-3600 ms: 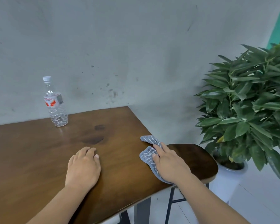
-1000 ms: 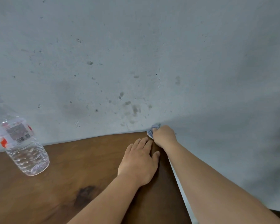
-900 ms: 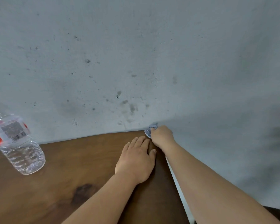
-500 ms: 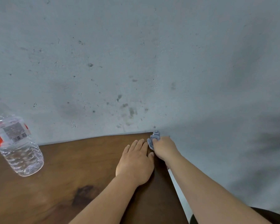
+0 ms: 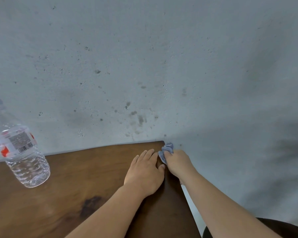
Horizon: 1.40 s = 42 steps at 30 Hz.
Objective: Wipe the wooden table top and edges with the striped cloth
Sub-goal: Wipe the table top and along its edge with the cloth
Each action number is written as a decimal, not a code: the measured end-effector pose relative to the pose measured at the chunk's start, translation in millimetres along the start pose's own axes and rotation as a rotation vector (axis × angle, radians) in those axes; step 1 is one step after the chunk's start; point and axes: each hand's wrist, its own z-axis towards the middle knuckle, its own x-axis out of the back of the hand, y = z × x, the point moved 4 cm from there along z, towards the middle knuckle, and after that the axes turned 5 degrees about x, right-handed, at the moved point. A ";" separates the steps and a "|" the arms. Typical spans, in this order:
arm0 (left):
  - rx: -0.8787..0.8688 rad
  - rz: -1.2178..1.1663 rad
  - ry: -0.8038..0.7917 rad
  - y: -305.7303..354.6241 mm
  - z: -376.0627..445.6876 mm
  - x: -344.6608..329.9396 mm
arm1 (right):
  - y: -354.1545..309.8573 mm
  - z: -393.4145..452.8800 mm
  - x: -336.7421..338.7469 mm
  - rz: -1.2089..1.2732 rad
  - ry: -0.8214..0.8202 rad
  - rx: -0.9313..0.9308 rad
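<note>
**Cloth at the far right corner of the surface**

We note the striped cloth (image 5: 165, 151) as a small crumpled wad, blue-grey with pale stripes, most of it hidden under the right hand (image 5: 177, 163). Only a bunched tuft shows, poking up and away from us toward the wall (image 5: 144, 66). So wadded, its long axis cannot be told. It sits at the far right corner of the wooden surface (image 5: 76, 177), against the right edge, just beside the wall.

Right hand: fingers curled over the cloth, gripping it, knuckles toward us; the fingertips are hidden. Left hand (image 5: 144, 170): palm down, flat on the wood, fingers straight and close together, pointing toward the far corner. Its thumb side lies just beside the right hand; we cannot tell whether they touch.

The surface is dark brown wood, smooth, with visible grain and one darker blotch (image 5: 91, 203) near the left forearm. Its far edge runs along the wall.

The wall is grey, matte, pitted and speckled with dark marks.

A clear plastic bottle (image 5: 19, 146), ribbed, with a label and a cap, stands at the far left, well apart from both hands. It looks tilted, likely from the wide lens.
</note>
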 end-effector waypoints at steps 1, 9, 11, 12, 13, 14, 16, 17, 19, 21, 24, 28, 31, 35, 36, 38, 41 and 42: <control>0.000 0.008 -0.008 -0.1 -1.1 -0.2 | 2.4 -4.0 1.0 0.018 0.004 0.000; 0.005 0.026 0.030 1.4 -4.9 -4.5 | -11.7 26.8 -1.0 0.018 0.006 -0.073; 0.007 0.029 0.034 1.4 -5.5 -4.0 | -16.4 34.8 -1.3 -0.001 -0.015 -0.070; 0.007 0.030 0.034 1.6 -6.1 -3.4 | -17.4 35.9 -1.2 -0.001 -0.022 -0.068; 0.007 0.031 0.033 1.8 -6.1 -3.2 | -17.2 36.2 -1.5 0.011 -0.025 -0.077; 0.007 0.034 0.031 2.3 -6.7 -2.9 | -15.0 35.0 -1.6 0.027 -0.020 -0.085; 0.007 0.034 0.023 3.7 -8.4 -0.8 | -10.6 28.4 -1.7 0.052 -0.007 -0.089; 0.008 0.028 0.015 3.8 -9.6 -0.1 | -7.9 22.9 -2.3 0.056 -0.010 -0.086; 0.010 0.025 0.009 3.5 -12.7 1.1 | -2.4 9.6 -1.8 0.040 -0.014 -0.063; 0.010 0.035 0.012 3.1 -15.8 0.1 | 1.3 -2.5 1.2 0.036 0.001 -0.036; 0.010 0.029 0.018 2.9 -20.3 -2.3 | 2.9 -7.7 3.5 0.057 0.004 -0.031; 0.007 0.020 0.033 3.2 -19.2 -3.7 | -1.8 6.6 0.8 0.070 -0.002 -0.079; 0.006 0.019 0.045 3.1 -19.3 -3.7 | -7.8 20.2 0.1 0.067 0.001 -0.102; 0.001 0.017 0.055 3.3 -19.8 -2.5 | -10.5 23.2 0.8 0.097 -0.017 -0.121; 0.002 0.018 0.050 3.4 -20.8 -2.5 | -10.4 19.1 1.2 0.091 -0.021 -0.113; 0.000 0.022 0.036 3.5 -23.1 -1.5 | -9.7 7.9 3.6 0.077 -0.021 -0.085; -0.004 0.033 0.019 2.8 -27.8 -2.0 | -0.3 -13.5 5.9 0.085 -0.009 -0.083; -0.005 0.036 0.016 2.4 -28.9 -2.7 | 2.8 -17.9 5.9 0.096 -0.002 -0.081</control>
